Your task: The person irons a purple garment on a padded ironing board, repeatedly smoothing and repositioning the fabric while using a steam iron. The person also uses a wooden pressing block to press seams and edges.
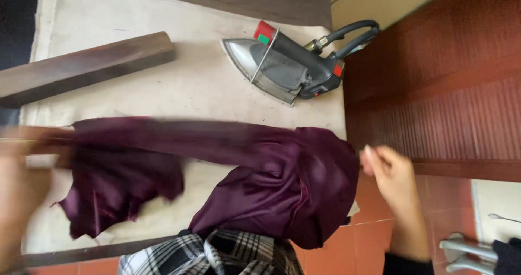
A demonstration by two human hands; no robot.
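Observation:
A dark purple satin garment (244, 166) lies stretched across a cream padded ironing surface (179, 85). My left hand (24, 166), blurred at the left edge, grips one end of the garment and pulls it taut. My right hand (393, 177) hovers just past the garment's bunched right end, off the board's edge, its fingers loosely curled and holding nothing. A grey and black iron (285, 63) rests on its side at the board's far right, apart from both hands.
A long dark wooden block (81, 66) lies on the board at the upper left. A reddish-brown wooden door (445, 74) stands to the right, over terracotta floor tiles (369, 237). Plaid cloth (217, 253) shows at the bottom, metal bars (467, 253) at the lower right.

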